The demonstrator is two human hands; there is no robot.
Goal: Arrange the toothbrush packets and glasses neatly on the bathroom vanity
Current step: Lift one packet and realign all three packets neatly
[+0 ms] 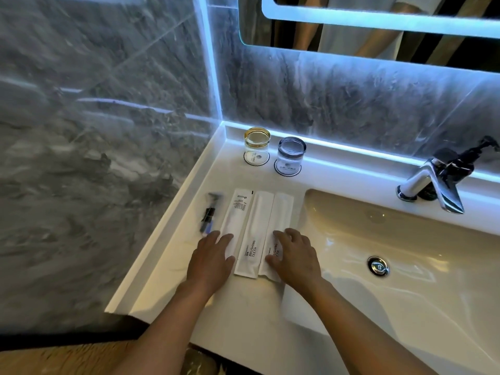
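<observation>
Three white toothbrush packets lie side by side on the white vanity (243, 315): a left packet (237, 209), a middle packet (257, 228) printed "BRUSHING TEETH", and a right packet (282, 209). My left hand (211, 262) rests flat on the near end of the left packet. On the near end of the right packet my right hand (295, 255) lies flat, fingers spread. Two glasses stand on round coasters at the back: a gold-rimmed glass (257, 144) and, to its right, a bluish glass (290, 154).
A small dark razor-like item (209, 213) lies left of the packets near the raised side edge. The sink basin (405, 266) with its drain (378, 266) fills the right side. A chrome faucet (435, 185) and a dark pump bottle (465, 163) stand behind it.
</observation>
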